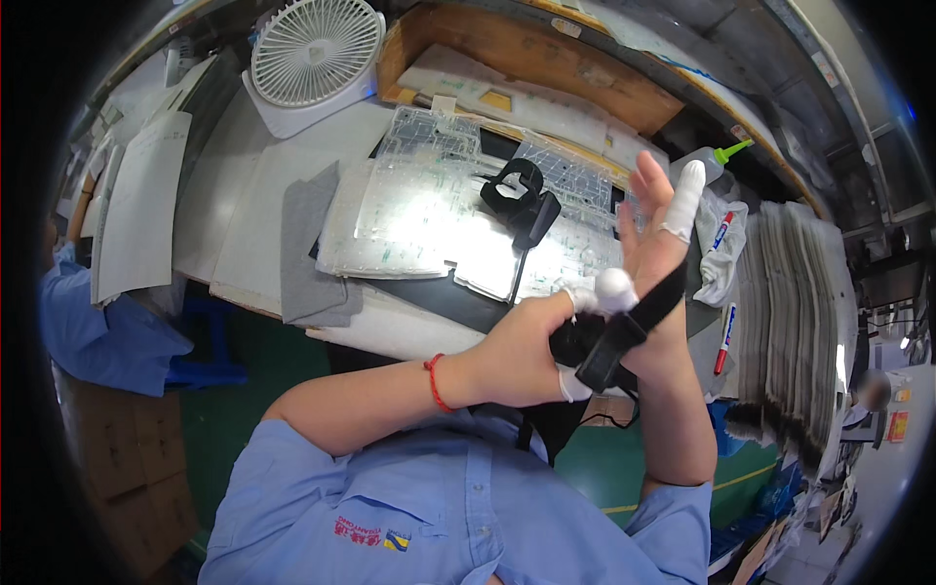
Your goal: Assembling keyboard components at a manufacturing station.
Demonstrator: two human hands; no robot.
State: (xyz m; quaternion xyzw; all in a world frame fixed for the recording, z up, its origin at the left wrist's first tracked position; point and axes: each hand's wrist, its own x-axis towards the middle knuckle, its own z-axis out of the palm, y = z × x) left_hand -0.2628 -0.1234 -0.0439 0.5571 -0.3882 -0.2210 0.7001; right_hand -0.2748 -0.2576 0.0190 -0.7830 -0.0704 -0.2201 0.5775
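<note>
My right hand (pixel 655 229) is raised over the right side of the workbench, fingers stretched apart, holding nothing. White finger cots cover its thumb and one finger. Around that wrist runs a black strap with a dark block (pixel 606 349). My left hand (pixel 522 356), also with white cots on its fingertips, is closed round this wrist strap; part of its grip is hidden. A second black strap with a dark block (pixel 526 203) and a cable lies on flat clear panels (pixel 390 210) covered in small green marks.
A white fan (pixel 317 58) stands at the back left, near a wooden tray (pixel 624 88). Grey cloth (pixel 317 253) lies at the bench's front edge. On the right are a green-tipped bottle (pixel 707 161), a red marker (pixel 724 341) and stacked grey sheets (pixel 790 312). Another person's blue sleeve (pixel 107 331) shows at left.
</note>
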